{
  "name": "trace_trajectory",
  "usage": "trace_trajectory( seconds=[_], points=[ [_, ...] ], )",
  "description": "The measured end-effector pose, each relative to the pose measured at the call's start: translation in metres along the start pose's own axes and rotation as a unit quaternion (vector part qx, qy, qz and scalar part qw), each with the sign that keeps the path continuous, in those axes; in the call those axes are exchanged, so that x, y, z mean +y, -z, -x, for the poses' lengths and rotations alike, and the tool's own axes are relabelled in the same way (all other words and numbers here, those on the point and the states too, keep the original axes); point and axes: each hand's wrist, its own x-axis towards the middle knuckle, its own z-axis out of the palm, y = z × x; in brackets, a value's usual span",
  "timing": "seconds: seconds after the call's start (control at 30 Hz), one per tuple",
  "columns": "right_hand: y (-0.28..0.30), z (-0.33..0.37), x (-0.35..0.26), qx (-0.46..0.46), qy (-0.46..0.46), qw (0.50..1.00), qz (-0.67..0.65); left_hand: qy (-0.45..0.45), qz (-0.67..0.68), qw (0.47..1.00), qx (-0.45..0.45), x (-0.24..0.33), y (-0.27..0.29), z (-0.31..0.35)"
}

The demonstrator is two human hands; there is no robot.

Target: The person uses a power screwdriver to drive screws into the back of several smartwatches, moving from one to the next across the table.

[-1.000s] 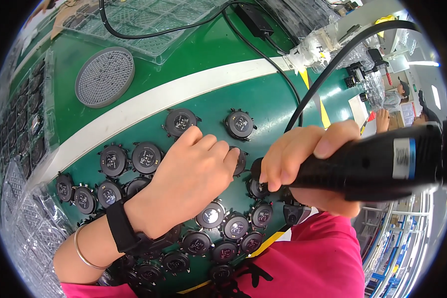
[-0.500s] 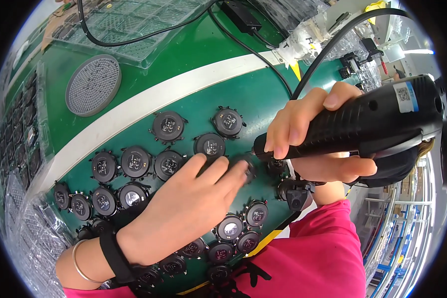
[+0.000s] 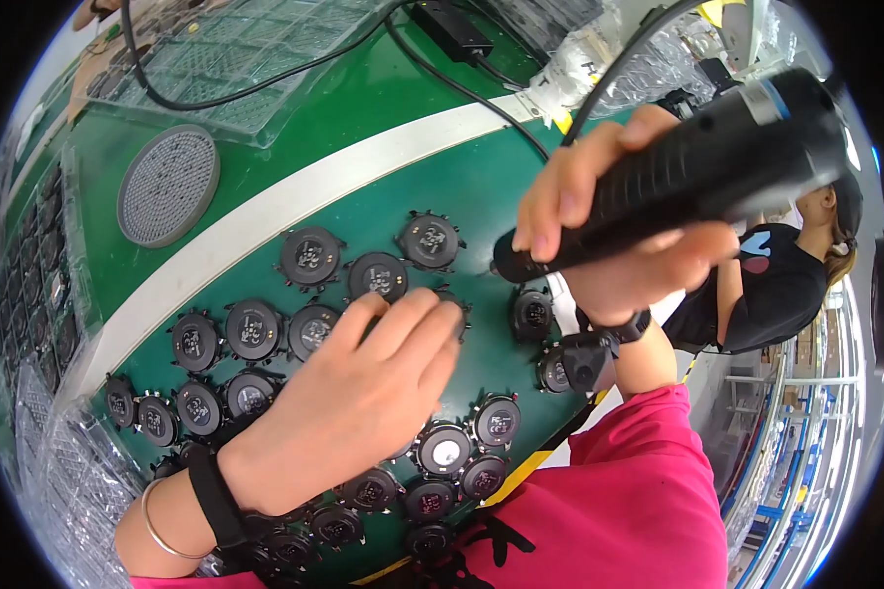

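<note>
My right hand (image 3: 581, 182) is closed round a black pistol-thick electric screwdriver (image 3: 692, 182), its tip pointing left over the green table. My left hand (image 3: 359, 383) has curled fingers around a dark round watch case (image 3: 454, 310), mostly hidden behind them. Several more black watch cases lie back side up on the mat, such as one watch case (image 3: 310, 255) beyond my left fingers and another watch case (image 3: 444, 450) nearer my body, with a shiny centre. A single watch case (image 3: 531, 313) sits below the screwdriver tip.
A round grey perforated tray (image 3: 169, 185) stands beyond a white strip (image 3: 265, 229). Clear plastic trays (image 3: 241, 69) lie at the back, and a filled tray (image 3: 41, 275) at far left. Cables cross the back. A person in a dark shirt (image 3: 781, 285) is at right, near shelving.
The screwdriver has lifted up and left, away from the watch case at my left fingertips. My left hand has drawn slightly left with that case. The person at right shows more.
</note>
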Motion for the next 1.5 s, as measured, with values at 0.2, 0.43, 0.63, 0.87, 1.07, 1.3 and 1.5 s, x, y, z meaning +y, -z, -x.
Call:
trace_trajectory(
  seconds=[0.2, 0.43, 0.63, 0.87, 1.07, 1.3, 1.5],
  points=[
    [0.026, -0.014, 0.018, 0.086, 0.036, 0.987, 0.133, -0.083, 0.04, 0.995, -0.031, 0.019, -0.013, -0.023],
    [0.034, -0.021, 0.027, 0.121, 0.011, 0.981, 0.152, -0.075, -0.068, 0.994, -0.043, 0.021, -0.014, -0.032],
    [0.025, -0.015, 0.021, 0.104, 0.023, 0.982, 0.156, 0.004, -0.006, 0.999, -0.053, 0.01, -0.01, -0.021],
    [0.007, -0.003, 0.009, 0.07, -0.05, 0.989, 0.117, 0.057, 0.033, 0.997, -0.049, 0.002, -0.007, -0.014],
    [-0.002, 0.002, 0.0, 0.068, -0.082, 0.984, 0.143, 0.053, 0.066, 0.996, -0.036, -0.004, -0.005, -0.012],
    [-0.004, 0.0, 0.008, 0.08, -0.042, 0.992, 0.083, 0.052, 0.081, 0.995, -0.035, -0.005, -0.006, -0.012],
    [-0.004, 0.001, -0.004, 0.048, -0.111, 0.982, 0.147, 0.054, 0.078, 0.995, -0.015, -0.003, -0.003, -0.012]
  ],
)
